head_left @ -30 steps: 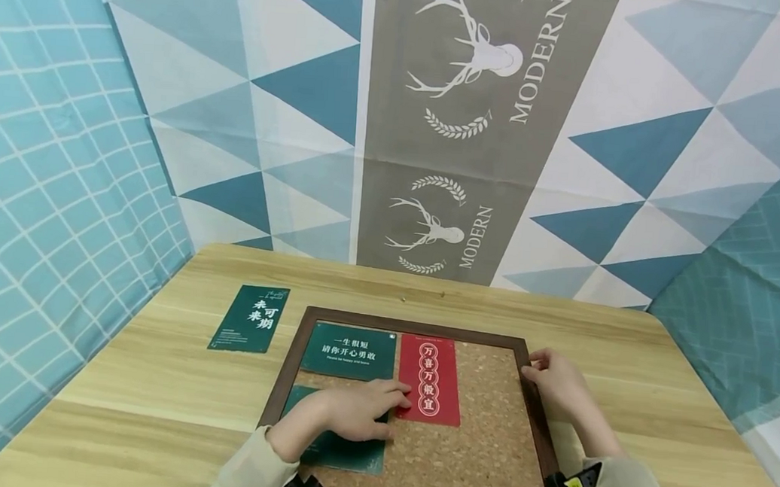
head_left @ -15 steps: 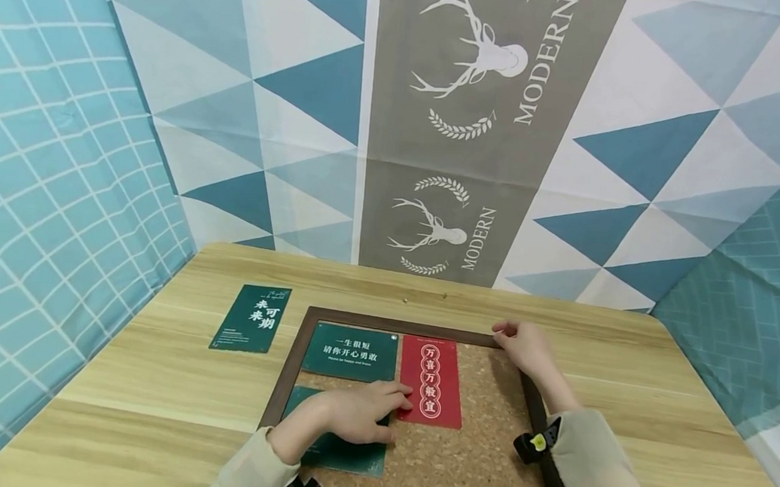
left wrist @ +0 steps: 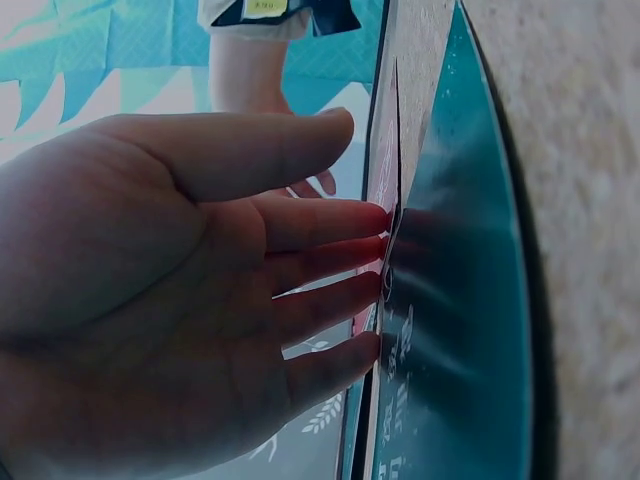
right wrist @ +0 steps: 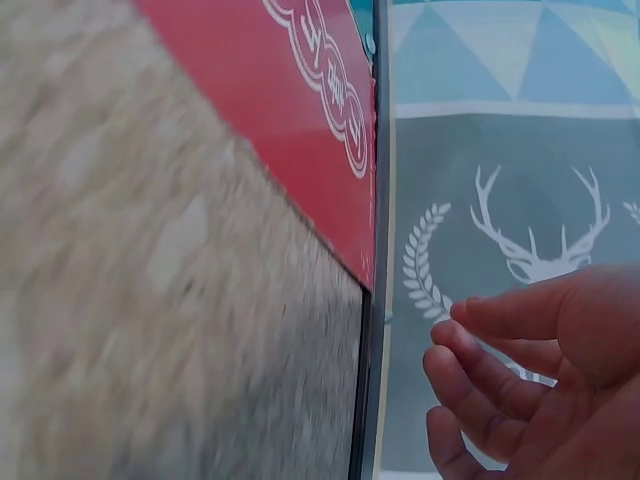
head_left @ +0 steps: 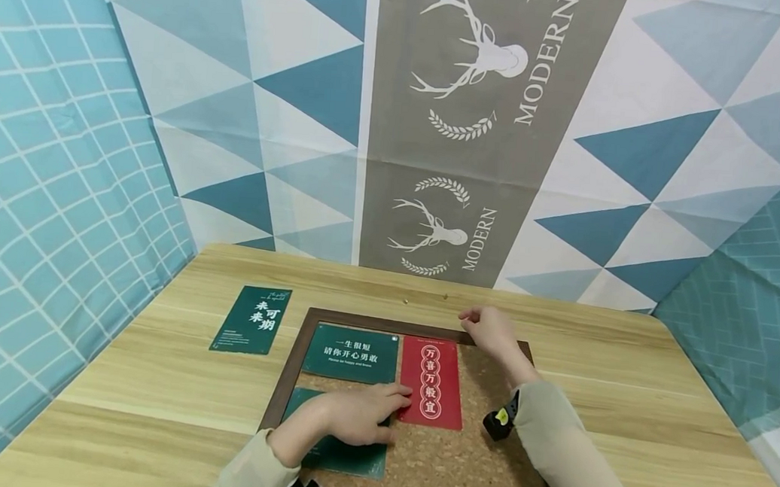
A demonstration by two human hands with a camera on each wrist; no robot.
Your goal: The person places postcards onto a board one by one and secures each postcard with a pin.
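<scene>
A red card (head_left: 431, 382) with white characters lies upright on the cork board (head_left: 455, 474). My left hand (head_left: 357, 415) rests with its extended fingertips on the red card's left edge, and its palm is over the lower green card (head_left: 348, 456), partly hiding it. In the left wrist view its fingers (left wrist: 330, 305) are nearly straight. My right hand (head_left: 492, 334) hovers over the board's top frame, right of the red card's upper corner. Its fingers are loosely bent, and I see nothing between them in the right wrist view. Another green card (head_left: 350, 354) lies at the board's upper left.
A separate green card (head_left: 251, 320) lies on the wooden table (head_left: 128, 391) left of the board. Two small brass-coloured pins (head_left: 405, 301) sit behind the dark wooden frame (head_left: 371, 321). A patterned cloth (head_left: 304, 117) hangs behind the table.
My right hand has moved from the board's right frame leftward and away from me, to above the top frame. My left hand has stayed on the red card's edge.
</scene>
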